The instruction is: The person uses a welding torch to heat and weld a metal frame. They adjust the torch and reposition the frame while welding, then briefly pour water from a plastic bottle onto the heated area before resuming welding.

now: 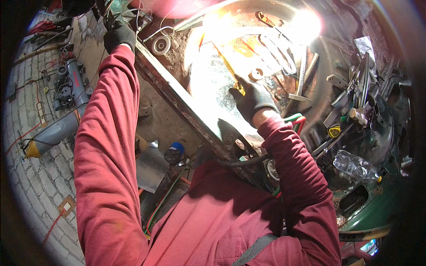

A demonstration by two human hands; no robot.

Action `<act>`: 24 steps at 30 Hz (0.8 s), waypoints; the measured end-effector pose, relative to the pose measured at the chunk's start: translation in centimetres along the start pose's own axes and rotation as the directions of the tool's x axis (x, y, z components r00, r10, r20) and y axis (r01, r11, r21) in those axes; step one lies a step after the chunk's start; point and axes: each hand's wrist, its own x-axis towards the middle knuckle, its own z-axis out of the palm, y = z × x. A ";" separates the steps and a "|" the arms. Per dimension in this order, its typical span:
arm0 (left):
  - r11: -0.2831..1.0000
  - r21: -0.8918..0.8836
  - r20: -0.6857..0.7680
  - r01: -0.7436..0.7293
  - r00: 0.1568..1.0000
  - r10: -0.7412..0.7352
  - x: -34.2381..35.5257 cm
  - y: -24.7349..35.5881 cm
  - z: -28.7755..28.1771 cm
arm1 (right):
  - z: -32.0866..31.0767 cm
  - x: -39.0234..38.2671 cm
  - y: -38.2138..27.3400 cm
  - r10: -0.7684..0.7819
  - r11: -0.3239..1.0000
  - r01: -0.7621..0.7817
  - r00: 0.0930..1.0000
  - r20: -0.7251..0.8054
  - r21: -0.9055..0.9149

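My right hand [254, 98], in a dark glove, is closed around the near end of a long thin yellow strip [228, 64]. The strip slants away to the upper left over a brightly lit, rounded metal well. A small round disc [256, 74] lies just beyond my fingers. My left hand [119, 36], also gloved, reaches far out at the upper left. Its fingers curl at a greenish object [116, 9] among loose wires; what they grip is unclear. Near that hand lies a round wheel-like part [160, 45].
Hand tools, including a hammer [301, 82], lie in the well under a glaring light [306, 25]. More tools, a yellow tape measure [333, 131] and a clear plastic bottle [357, 166] are at right. A grey gas cylinder [55, 132] lies on brick paving [31, 177] at left.
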 end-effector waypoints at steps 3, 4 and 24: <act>1.000 0.004 -0.014 -0.009 1.000 0.009 0.4 -0.6 0.6 | 0.0 -0.1 -0.1 0.009 1.000 -0.009 1.000 0.008 -0.001; 1.000 0.022 -0.025 -0.019 1.000 0.019 1.2 -1.3 1.3 | 0.0 -0.1 -0.1 0.009 1.000 -0.009 1.000 0.017 0.001; 0.998 0.031 -0.023 -0.048 0.999 0.048 0.9 -0.1 0.9 | -0.3 0.5 -0.2 0.016 1.000 -0.015 1.000 0.027 -0.017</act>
